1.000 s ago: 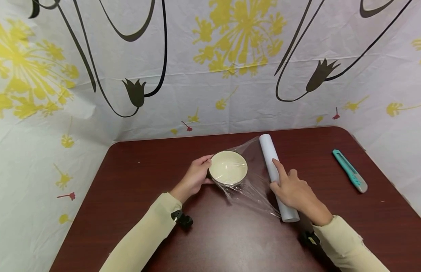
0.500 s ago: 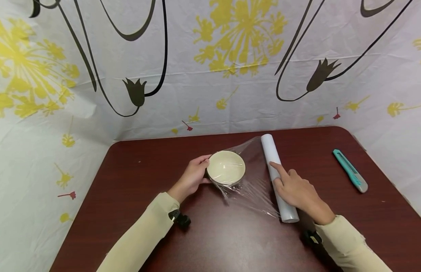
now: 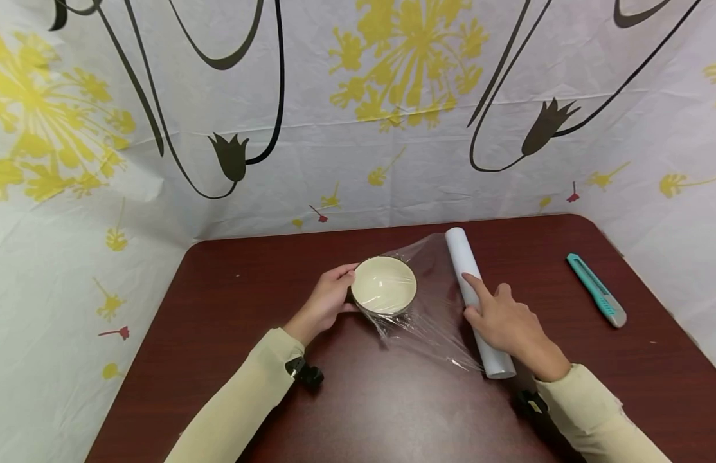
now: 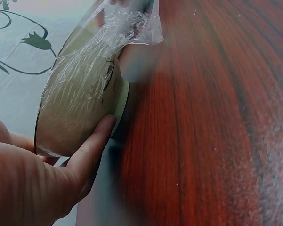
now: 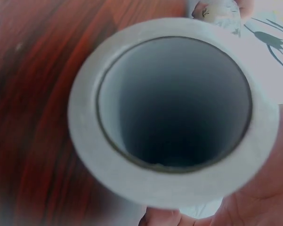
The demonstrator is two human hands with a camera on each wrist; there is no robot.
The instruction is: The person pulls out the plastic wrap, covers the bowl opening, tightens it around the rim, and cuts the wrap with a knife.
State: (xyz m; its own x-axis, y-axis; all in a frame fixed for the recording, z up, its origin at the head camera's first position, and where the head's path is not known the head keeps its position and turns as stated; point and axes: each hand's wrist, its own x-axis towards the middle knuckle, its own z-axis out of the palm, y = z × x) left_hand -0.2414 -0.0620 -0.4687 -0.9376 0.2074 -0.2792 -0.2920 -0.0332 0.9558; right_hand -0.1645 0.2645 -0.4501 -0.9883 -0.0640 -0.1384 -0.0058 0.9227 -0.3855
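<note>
My left hand (image 3: 329,296) grips a round bowl (image 3: 384,286) by its left side, thumb at the rim. The bowl is cream inside. In the left wrist view, clear plastic film (image 4: 80,80) clings in wrinkles over the bowl's mouth and outer wall. A sheet of this film stretches rightward to a white roll of plastic wrap (image 3: 468,263). My right hand (image 3: 505,325) holds the roll around its middle, index finger extended along it; its other fingers are partly hidden. The right wrist view looks into the roll's hollow core (image 5: 174,103).
A teal utility knife (image 3: 596,290) lies at the right of the dark red wooden table (image 3: 265,270). Behind the table and along both sides hangs a white patterned sheet (image 3: 346,161).
The bowl in my left hand has shifted slightly left. My right hand and the roll have moved a little to the right, so the film between them spans a wider gap.
</note>
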